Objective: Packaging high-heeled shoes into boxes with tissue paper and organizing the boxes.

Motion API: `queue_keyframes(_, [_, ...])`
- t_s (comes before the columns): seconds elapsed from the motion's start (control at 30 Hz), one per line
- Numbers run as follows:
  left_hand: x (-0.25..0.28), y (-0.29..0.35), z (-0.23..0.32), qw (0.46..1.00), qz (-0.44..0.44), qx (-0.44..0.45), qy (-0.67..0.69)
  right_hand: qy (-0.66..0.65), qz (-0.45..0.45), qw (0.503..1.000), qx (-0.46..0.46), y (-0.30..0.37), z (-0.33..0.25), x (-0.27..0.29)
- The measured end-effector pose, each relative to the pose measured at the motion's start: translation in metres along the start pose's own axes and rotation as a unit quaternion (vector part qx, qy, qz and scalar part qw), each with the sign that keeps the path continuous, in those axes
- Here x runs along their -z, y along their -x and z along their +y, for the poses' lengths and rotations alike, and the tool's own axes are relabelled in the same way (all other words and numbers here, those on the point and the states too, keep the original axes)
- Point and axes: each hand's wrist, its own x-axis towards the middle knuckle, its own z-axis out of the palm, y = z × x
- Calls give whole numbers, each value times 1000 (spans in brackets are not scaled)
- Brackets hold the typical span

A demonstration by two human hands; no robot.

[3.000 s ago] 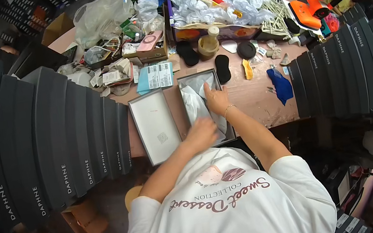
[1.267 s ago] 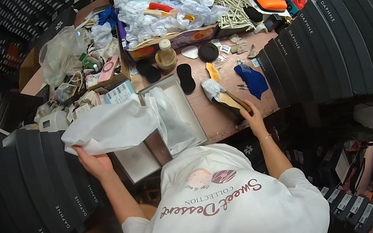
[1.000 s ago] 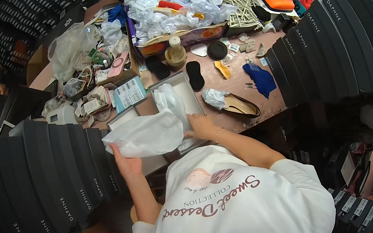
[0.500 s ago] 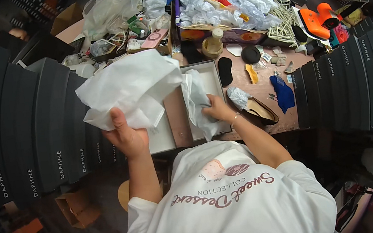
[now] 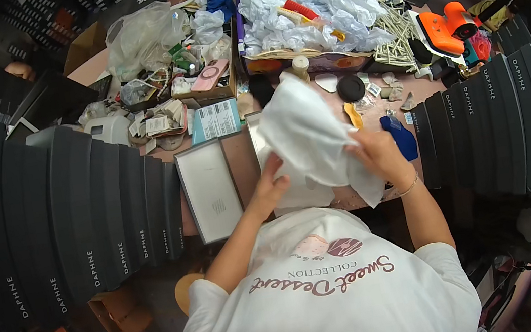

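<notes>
One thin, crumpled white wrap (image 5: 309,136) hung over the open, stiff-walled box (image 5: 257,134), its soft folds pinched at the right edge by the right hand (image 5: 379,153). Left hand (image 5: 270,189) nearby, fingers parted; could not tell whether it touched. Shallow grey-rimmed lid (image 5: 210,191) lay flat leftward, a narrow bare strip of pink tabletop (image 5: 242,160) between. Smooth dark cartons (image 5: 93,197) walled in both sides.

Between 2 box stacks (image 5: 107,195), the wrapping (image 5: 308,133), right of a lid (image 5: 209,191), seemingly overhangs a box (image 5: 256,137).
</notes>
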Motion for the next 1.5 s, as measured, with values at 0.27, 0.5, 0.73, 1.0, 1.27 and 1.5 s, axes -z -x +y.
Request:
queue_keyframes(0.27, [-9,-1,51,843,267,-32,466,91,92,983,129,-45,-48,-75])
queue_keyframes(0.5, [43,21,75,836,316,-148,423,-239,47,962,124,7,-75,-59])
queue_keyframes(0.73, [4,41,101,878,277,-151,361,-649,-52,718,-246,-1,-34,-67])
queue_keyframes(1.0, [66,24,89,845,424,-204,255,-676,1,676,-295,63,-23,-48])
queue_keyframes(1.27, [23,54,170,777,411,-464,-107,-573,125,710,-389,111,-8,-31])
queue_keyframes(1.5, [-25,-10,-45,927,-187,71,-316,-485,173,784,-347,83,-29,-64])
